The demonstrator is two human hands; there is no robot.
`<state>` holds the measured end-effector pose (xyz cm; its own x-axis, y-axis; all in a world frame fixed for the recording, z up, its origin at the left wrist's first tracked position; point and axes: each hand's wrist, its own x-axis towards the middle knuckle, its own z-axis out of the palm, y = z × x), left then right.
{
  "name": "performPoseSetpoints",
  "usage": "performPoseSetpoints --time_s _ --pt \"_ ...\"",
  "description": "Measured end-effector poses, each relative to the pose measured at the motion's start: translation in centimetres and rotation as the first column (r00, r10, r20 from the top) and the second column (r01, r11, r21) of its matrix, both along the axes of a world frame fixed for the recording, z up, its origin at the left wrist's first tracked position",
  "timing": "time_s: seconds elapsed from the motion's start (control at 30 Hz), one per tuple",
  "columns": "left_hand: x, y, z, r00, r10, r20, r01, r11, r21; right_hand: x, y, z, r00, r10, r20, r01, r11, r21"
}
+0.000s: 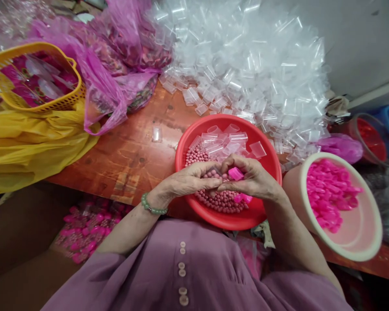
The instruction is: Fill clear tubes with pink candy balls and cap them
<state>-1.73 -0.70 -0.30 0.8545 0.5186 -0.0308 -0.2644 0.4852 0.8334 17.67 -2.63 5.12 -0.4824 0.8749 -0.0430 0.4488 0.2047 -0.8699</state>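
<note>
While both hands meet, right hand (253, 179) fingertips pinch pink cap (235, 173).

A small bright pink cap (236, 173) sits pinched between fingertips. It hangs over pink beads (220, 199) in a red bowl (269, 162).

Yellow basket (6, 93) at far left on yellow plastic bag (26, 147). Purple plastic bags (116, 56) beside it. Big heap of clear small tubes (246, 60) at back of wooden table (132, 147). Pale bucket (359, 246) with pink caps (327, 194) at right.
</note>
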Motion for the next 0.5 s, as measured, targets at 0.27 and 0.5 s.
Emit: performPoseSetpoints --time_s 0.27,0.5 --pt "0.7 -0.2 0.2 0.953 0.277 -0.127 -0.278 0.961 0.006 1.2 -0.5 -0.2 0.997 -0.078 -0.014 0.078 0.996 0.052" --pt "1.5 -0.5 0.9 0.917 0.343 -0.202 -0.334 0.939 0.081 1.7 -0.6 -0.8 0.992 -0.124 -0.031 0.125 0.992 0.011"
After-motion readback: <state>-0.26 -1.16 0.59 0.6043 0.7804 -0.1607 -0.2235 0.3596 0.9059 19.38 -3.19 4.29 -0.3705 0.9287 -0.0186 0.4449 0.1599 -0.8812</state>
